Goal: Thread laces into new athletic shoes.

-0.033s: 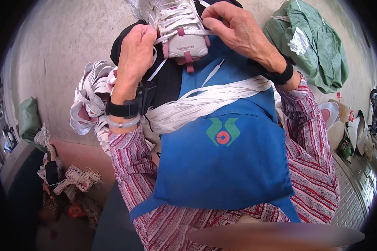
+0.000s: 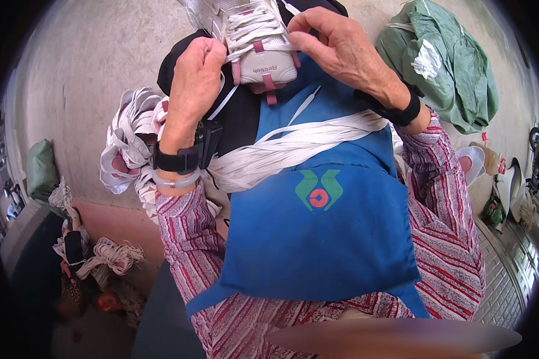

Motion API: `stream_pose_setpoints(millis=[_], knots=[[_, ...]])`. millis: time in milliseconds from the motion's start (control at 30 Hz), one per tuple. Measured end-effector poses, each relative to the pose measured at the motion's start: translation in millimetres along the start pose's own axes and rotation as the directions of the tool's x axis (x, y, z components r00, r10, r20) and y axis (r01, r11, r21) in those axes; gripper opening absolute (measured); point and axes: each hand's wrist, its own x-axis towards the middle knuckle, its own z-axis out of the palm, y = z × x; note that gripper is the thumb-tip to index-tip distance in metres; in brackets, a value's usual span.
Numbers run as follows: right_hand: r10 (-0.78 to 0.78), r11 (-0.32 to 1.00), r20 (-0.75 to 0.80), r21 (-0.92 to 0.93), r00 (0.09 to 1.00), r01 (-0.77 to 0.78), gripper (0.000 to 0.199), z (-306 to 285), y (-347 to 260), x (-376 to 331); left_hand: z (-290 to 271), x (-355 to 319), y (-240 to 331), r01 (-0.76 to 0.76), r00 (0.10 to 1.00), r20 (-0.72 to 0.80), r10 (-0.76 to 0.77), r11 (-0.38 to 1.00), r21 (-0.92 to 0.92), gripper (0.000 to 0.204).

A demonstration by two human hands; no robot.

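On my lap, at the top of the view, lies a white sneaker (image 2: pixel 269 63) with pink trim, its toe end turned toward me. White laces zigzag across it. My left hand (image 2: pixel 199 75), beside the shoe's left edge, pinches a white shoelace (image 2: pixel 238 55) that crosses the shoe. The same lace runs to my right hand (image 2: pixel 335 51), whose thumb and fingers are closed on it by the right edge. A lace tip sticks up near the right fingers. A thick bundle of white laces (image 2: pixel 299 143) lies across my blue apron (image 2: pixel 317 251), one tip sticking out.
More white-and-pink shoes (image 2: pixel 129 137) are piled at my left. A green sack (image 2: pixel 443 66) sits on the concrete floor (image 2: pixel 96 78) at the far right, with a smaller green sack (image 2: pixel 42 170) at the far left. Bundled cords (image 2: pixel 111 256) lie at lower left near another person.
My right fingers have shifted slightly left, closer to the shoe. My left hand has moved a touch to the right. Both still hold the lace.
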Motion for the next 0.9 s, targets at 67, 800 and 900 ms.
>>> stream_pose_setpoints(millis=[67, 800, 900], knots=[[-0.092, 0.995, -0.042, -0.048, 0.995, 0.090, 0.018, 7.2, 5.2, -8.1, 10.2, -3.6, 6.6, -0.131, 0.975, -0.169, 0.145, 0.987, 0.094, 0.019], [-0.157, 0.976, 0.201, -0.115, 0.967, 0.183, 0.010, -7.6, -9.0, -1.7, 11.6, -16.8, 13.5, -0.338, 0.903, -0.118, 0.414, 0.851, 0.401, 0.013], [-0.255, 0.938, 0.243, -0.172, 0.936, 0.300, 0.008, -11.8, -2.9, 1.2, -0.1, -14.4, 16.2, -0.405, 0.851, -0.096, 0.516, 0.762, 0.505, 0.012]])
